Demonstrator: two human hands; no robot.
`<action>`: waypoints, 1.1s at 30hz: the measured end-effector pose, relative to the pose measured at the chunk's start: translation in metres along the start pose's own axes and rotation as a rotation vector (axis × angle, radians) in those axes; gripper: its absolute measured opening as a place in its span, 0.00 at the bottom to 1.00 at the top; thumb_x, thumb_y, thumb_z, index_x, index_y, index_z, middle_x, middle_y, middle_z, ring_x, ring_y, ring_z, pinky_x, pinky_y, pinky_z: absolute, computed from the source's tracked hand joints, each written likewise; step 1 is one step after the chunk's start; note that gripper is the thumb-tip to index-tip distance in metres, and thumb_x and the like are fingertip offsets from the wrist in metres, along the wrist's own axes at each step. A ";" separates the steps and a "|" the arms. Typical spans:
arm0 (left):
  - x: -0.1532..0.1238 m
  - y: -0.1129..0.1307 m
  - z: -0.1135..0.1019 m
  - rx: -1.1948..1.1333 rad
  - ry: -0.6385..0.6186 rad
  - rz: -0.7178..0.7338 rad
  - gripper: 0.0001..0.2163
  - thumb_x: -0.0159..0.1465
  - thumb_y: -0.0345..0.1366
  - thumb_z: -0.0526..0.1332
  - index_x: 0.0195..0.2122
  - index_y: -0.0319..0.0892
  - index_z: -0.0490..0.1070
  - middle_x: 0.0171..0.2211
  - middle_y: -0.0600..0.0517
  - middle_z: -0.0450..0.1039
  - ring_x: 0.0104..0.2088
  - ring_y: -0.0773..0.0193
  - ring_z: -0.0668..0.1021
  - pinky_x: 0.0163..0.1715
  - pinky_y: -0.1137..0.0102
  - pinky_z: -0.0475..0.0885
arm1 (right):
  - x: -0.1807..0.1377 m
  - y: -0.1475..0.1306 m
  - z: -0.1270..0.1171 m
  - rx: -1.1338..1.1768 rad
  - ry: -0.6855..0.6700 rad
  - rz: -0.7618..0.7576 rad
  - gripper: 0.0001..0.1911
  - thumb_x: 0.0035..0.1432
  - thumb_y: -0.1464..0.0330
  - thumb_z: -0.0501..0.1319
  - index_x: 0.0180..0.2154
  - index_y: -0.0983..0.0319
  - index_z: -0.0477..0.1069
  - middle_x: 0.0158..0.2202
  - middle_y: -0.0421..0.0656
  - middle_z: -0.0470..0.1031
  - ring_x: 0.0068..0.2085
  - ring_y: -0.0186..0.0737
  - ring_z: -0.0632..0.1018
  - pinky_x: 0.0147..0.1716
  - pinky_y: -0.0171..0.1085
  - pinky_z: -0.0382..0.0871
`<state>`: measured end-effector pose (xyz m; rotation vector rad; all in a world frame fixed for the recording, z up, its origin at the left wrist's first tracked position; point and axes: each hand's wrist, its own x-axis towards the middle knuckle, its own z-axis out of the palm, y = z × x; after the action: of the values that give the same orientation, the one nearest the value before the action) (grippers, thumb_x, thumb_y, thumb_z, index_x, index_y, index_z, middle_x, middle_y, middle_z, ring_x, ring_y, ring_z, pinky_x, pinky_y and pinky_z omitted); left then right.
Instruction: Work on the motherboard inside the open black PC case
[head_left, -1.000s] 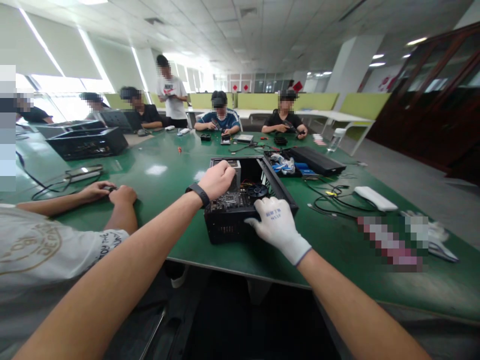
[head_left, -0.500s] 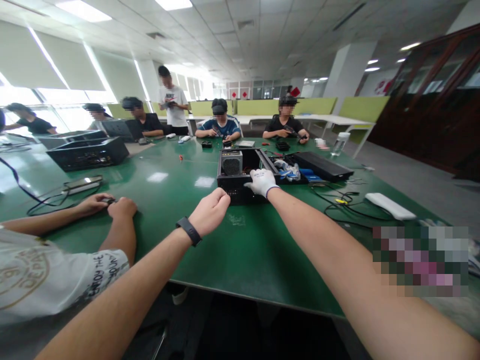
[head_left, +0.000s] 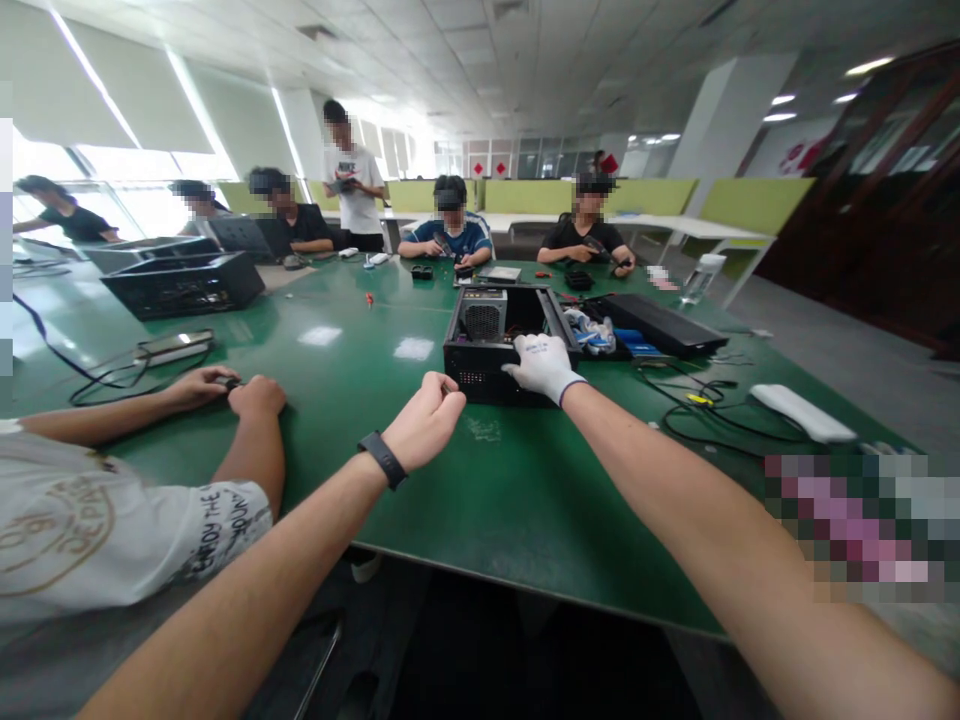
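Note:
A black computer case (head_left: 510,382) lies open-topped on the green table, a grey power supply (head_left: 486,318) inside its left part. My right hand (head_left: 544,366), in a white glove, is closed over the near edge of the case, thumb toward the left. Bare except for a dark band (head_left: 382,459) on the wrist, my left hand (head_left: 426,418) is just left of the near panel, fingers pinched together. Something tiny may sit at its fingertips, too small to name.
A dark flat panel (head_left: 661,325), blue-and-white gloves (head_left: 592,332) and black cables (head_left: 682,400) lie to the right on the table (head_left: 480,520). At left, a co-worker's hands (head_left: 236,388) hold a small dark item. Another open case (head_left: 184,285) stands farther left.
The view has shifted a little, moving the scene slightly right. My left hand has drawn slightly away from the case, fingers still pinched. My right hand stays on its edge.

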<state>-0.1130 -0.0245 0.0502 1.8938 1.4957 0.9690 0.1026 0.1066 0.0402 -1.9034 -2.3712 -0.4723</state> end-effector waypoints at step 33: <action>0.021 0.061 0.082 1.090 -0.761 0.131 0.22 0.46 0.45 0.74 0.40 0.39 0.81 0.42 0.40 0.81 0.46 0.48 0.80 0.46 0.65 0.73 | -0.319 -0.040 -0.070 0.216 0.104 -0.126 0.12 0.56 0.59 0.65 0.39 0.58 0.70 0.35 0.43 0.71 0.37 0.46 0.67 0.36 0.43 0.48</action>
<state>-0.0090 -0.0168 0.0531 2.6116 1.4799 -0.7078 0.1287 -0.2207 0.0225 -1.6067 -2.3753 -0.2995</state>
